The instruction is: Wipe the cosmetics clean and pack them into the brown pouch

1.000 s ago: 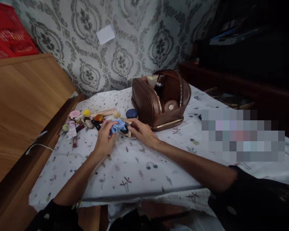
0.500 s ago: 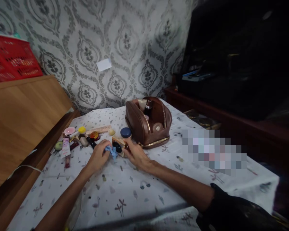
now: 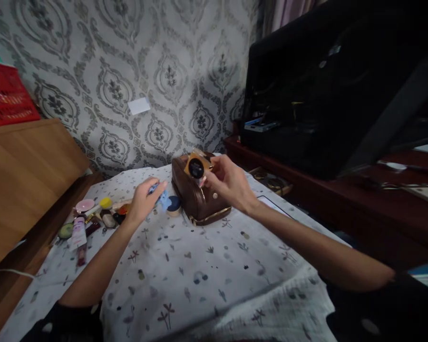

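Observation:
My right hand [image 3: 231,183] grips a small square orange packet with a round black face [image 3: 196,167], held up at the opening of a brown leather cosmetic bag [image 3: 189,192]. The packet and hand cover much of the opening. My left hand [image 3: 144,202] is closed around a crumpled light blue cloth [image 3: 161,198]. A jar with a dark blue lid [image 3: 173,203] stands between the cloth and the bag, close against the bag's side.
Makeup items lie at the left: a pink round case [image 3: 84,205], a yellow-capped item [image 3: 105,203], a white-and-pink tube [image 3: 79,231] and a green round item [image 3: 66,231]. A wooden panel [image 3: 28,175] borders the left; a dark television [image 3: 306,104] stands right.
My right hand has lifted the packet off the table and moved it right, to the bag's opening. My left hand keeps the blue cloth. The view has turned right.

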`<state>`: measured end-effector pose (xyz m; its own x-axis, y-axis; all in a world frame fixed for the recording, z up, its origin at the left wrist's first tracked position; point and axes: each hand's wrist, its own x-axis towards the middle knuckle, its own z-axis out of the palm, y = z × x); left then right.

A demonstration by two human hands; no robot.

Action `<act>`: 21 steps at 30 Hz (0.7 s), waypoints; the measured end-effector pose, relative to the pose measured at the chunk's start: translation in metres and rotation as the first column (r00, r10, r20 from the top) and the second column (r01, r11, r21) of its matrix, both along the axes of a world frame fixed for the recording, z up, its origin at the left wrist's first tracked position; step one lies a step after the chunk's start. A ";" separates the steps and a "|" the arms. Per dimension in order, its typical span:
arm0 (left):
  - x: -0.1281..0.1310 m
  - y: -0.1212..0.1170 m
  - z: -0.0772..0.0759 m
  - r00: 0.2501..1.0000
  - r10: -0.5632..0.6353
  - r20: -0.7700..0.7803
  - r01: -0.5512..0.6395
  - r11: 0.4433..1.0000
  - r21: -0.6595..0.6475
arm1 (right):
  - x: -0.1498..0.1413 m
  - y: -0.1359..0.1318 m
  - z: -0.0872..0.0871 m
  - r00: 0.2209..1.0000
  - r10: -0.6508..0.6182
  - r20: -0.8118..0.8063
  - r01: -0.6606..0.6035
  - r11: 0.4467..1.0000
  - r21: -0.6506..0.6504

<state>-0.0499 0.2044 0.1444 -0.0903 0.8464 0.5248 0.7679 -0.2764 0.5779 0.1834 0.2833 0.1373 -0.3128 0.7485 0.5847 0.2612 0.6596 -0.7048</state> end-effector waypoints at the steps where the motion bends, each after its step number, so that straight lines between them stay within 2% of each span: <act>1: 0.006 0.008 0.005 0.997 0.010 -0.070 -0.008 1.000 0.028 | 0.004 0.009 0.005 0.998 -0.055 0.039 0.054 0.998 0.016; 4: 0.024 0.035 0.019 0.959 0.044 -0.278 -0.032 0.998 0.047 | 0.009 0.031 0.015 0.951 -0.191 0.244 0.175 0.981 0.088; 6: 0.035 0.053 0.028 0.894 0.038 -0.446 -0.030 0.999 0.027 | 0.007 0.041 0.020 0.890 -0.230 0.393 0.192 0.972 0.134; 9: 0.048 0.082 0.038 0.716 -0.038 -0.697 -0.034 0.995 -0.089 | -0.001 0.049 0.028 0.786 -0.230 0.574 0.156 0.972 0.177; 11: 0.052 0.099 0.042 0.602 -0.105 -0.792 -0.072 0.980 -0.185 | -0.008 0.052 0.033 0.699 -0.217 0.681 0.135 0.976 0.171; 13: 0.055 0.114 0.044 0.541 -0.157 -0.827 -0.109 0.961 -0.254 | -0.017 0.054 0.037 0.614 -0.197 0.765 0.131 0.980 0.147; 15: 0.058 0.126 0.044 0.522 -0.191 -0.831 -0.124 0.947 -0.296 | -0.025 0.057 0.039 0.563 -0.177 0.807 0.130 0.984 0.126; 21: 0.065 0.154 0.035 0.511 -0.310 -0.802 -0.108 0.902 -0.418 | -0.042 0.073 0.023 0.506 -0.128 0.853 0.155 0.986 0.056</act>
<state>0.0147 0.3586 0.1796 0.3103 0.9489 -0.0571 0.9149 -0.3144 -0.2531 0.1419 0.3567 0.1607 -0.5380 0.8393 0.0784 0.8326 0.5436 -0.1062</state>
